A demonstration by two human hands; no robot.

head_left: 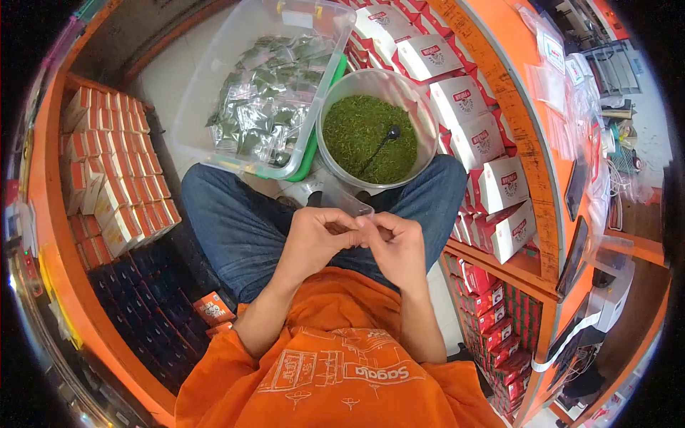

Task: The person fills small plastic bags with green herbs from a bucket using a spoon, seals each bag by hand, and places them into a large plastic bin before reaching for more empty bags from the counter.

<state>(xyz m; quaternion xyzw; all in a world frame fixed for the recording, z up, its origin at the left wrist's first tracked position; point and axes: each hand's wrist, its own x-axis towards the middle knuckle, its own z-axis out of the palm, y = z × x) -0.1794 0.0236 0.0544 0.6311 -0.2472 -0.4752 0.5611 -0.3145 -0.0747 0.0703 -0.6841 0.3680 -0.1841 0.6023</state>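
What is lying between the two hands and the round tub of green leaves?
In the head view, a small clear bag, pinched by left hand and right hand, rises toward the tub.

Tub of green leaf (371, 135) with black spoon (382, 146) at 12 o'clock; white cartons (492, 135) at 2 o'clock

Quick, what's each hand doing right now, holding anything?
Left hand: fingers pinched shut on the clear plastic bag.
Right hand: fingers pinched on the same bag's edge.
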